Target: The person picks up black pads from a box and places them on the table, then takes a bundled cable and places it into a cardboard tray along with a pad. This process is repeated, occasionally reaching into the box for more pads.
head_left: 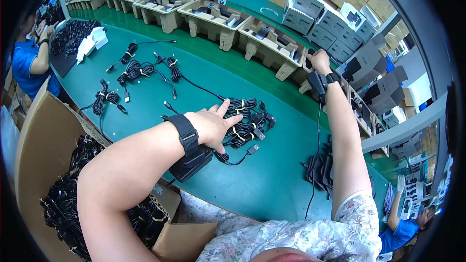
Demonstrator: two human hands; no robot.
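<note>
My left hand [211, 125] lies with fingers spread over a pile of black USB cables [242, 109], each coil tied with a pale band. It touches the nearest coils without gripping them. My right hand [319, 61] reaches far right to a moulded pulp tray [304, 73]. Its fingers are closed at the tray's edge around something dark that I cannot make out. More tied cable coils [136, 71] lie to the left on the green table [276, 170]. Both wrists wear black straps with black boxes; a cord runs down from the right one [318, 83].
A row of pulp trays [211, 19] holding dark parts lines the far side. An open carton [36, 140] full of cables stands at lower left. Black flat pieces [320, 167] lie beside my right forearm. White boxes [330, 26] are stacked behind; co-workers in blue sit left and right.
</note>
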